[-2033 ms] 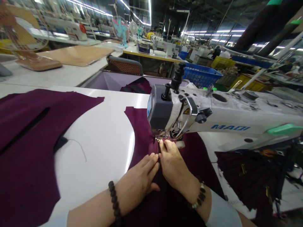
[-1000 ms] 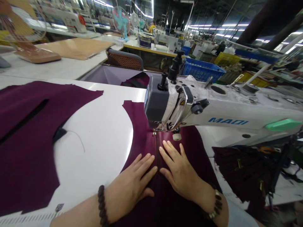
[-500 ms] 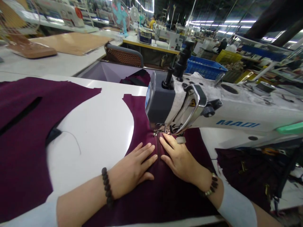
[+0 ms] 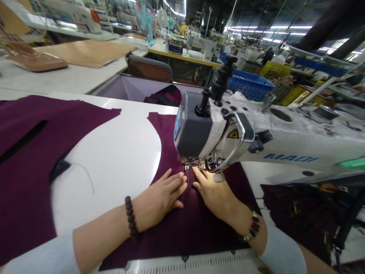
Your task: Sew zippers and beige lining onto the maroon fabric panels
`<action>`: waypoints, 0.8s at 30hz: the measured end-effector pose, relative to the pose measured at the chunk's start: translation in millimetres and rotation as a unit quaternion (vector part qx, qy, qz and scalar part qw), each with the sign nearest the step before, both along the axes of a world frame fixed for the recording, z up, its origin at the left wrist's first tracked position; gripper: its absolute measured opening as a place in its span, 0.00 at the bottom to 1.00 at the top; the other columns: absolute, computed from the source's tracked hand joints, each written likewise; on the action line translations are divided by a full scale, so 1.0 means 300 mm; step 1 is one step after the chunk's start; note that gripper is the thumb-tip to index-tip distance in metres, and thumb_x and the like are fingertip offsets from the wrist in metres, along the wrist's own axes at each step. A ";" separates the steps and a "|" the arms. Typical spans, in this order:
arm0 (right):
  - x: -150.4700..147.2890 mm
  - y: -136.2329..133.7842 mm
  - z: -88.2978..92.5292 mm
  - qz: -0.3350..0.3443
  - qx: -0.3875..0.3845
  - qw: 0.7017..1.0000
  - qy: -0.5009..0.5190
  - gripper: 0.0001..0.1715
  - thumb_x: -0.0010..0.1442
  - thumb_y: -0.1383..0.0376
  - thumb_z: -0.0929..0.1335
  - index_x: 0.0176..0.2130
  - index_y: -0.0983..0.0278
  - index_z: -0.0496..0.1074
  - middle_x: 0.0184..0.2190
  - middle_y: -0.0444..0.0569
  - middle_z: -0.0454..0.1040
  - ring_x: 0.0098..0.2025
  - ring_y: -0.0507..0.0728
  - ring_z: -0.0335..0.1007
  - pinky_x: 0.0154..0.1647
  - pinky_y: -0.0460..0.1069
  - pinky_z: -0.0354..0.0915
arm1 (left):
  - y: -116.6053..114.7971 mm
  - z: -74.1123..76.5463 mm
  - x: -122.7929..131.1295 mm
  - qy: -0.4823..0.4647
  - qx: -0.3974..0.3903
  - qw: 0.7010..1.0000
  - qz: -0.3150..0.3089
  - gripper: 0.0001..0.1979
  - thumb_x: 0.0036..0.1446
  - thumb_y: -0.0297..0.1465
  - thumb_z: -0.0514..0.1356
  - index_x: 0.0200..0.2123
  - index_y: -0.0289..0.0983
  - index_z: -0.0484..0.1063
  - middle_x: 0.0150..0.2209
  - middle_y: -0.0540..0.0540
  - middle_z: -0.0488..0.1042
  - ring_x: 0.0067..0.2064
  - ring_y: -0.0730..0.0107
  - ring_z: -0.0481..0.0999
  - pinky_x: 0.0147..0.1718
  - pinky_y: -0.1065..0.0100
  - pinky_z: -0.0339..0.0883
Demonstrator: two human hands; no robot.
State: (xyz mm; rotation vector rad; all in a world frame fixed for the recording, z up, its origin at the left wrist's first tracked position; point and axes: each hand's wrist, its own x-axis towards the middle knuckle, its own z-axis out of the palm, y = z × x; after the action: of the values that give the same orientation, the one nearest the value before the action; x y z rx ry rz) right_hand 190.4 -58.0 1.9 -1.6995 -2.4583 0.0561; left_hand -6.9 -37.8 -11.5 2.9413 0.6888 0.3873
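Note:
A maroon fabric panel (image 4: 182,228) lies flat under the head of a white and grey sewing machine (image 4: 194,125). A dark zipper (image 4: 191,179) runs down the panel below the presser foot (image 4: 187,166). My left hand (image 4: 161,196) rests on the cloth left of the zipper, fingers stretched out and lying flat. On the zipper's other side, my right hand (image 4: 215,194) presses the cloth with extended fingers, its fingertips close to the needle area. The machine's head partly hides the far fingers of my right hand.
Another maroon piece (image 4: 25,152) with a black strip lies on the left of the white table (image 4: 114,167). Dark maroon pieces with zipper pulls (image 4: 296,217) are heaped at right. A ruler scale (image 4: 194,262) marks the front edge. Behind stand a chair (image 4: 149,66) and a blue basket (image 4: 251,85).
The panel has slid away from me under the machine, uncovering the ruler at the front edge. Less zipper shows between my hands, and both hands stay flat on the cloth.

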 end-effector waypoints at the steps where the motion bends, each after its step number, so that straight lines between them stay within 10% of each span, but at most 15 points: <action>1: -0.003 -0.004 0.002 -0.001 -0.010 1.000 0.007 0.25 0.61 0.67 0.61 0.57 0.65 0.57 0.54 0.53 0.62 0.55 0.60 0.58 0.55 0.60 0.57 | -0.011 0.003 0.008 0.002 0.002 1.000 0.014 0.24 0.59 0.39 0.54 0.51 0.26 0.63 0.50 0.33 0.68 0.55 0.51 0.64 0.53 0.46 0.57; 7: 0.001 -0.008 0.014 0.025 -0.031 0.999 0.035 0.24 0.63 0.65 0.58 0.58 0.68 0.56 0.56 0.54 0.60 0.58 0.60 0.52 0.57 0.60 0.54 | -0.054 0.016 0.037 0.019 0.023 0.998 0.059 0.36 0.46 0.48 0.61 0.51 0.28 0.64 0.51 0.28 0.66 0.54 0.43 0.63 0.49 0.42 0.59; 24: 0.004 0.066 0.040 0.031 -0.019 0.999 -0.036 0.17 0.64 0.67 0.56 0.44 0.62 0.70 0.43 0.52 0.72 0.46 0.59 0.66 0.49 0.55 0.60 | 0.059 0.026 0.020 0.027 -0.016 0.999 0.030 0.26 0.55 0.42 0.57 0.51 0.31 0.65 0.51 0.30 0.64 0.56 0.47 0.60 0.52 0.41 0.54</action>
State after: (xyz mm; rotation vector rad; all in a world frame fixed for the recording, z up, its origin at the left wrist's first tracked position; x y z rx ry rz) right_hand 191.5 -38.2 13.8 -1.6689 -2.5786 0.0495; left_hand -1.0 -20.2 -3.8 2.9168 0.7837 0.2988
